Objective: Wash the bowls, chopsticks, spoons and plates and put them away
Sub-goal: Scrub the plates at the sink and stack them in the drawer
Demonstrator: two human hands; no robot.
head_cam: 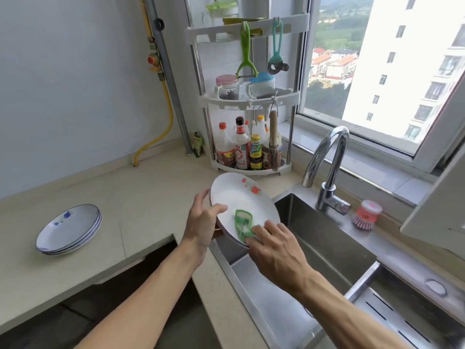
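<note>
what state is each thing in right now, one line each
plate: tilted over the sink edge, held at its left rim
green cloth: pressed on the plate's face
left hand: grips the plate's rim
right hand: fingers press the cloth
stack of plates: resting on the counter, untouched
faucet: no water running
dish brush: standing by the sink, unused
window: swung open

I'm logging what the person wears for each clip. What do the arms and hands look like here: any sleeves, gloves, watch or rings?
Both arms are bare from the bottom edge of the picture to the wrist: no sleeve shows. The left hand and right hand wear no gloves. No watch, bracelet or ring can be seen on either wrist or on the visible fingers.
</note>
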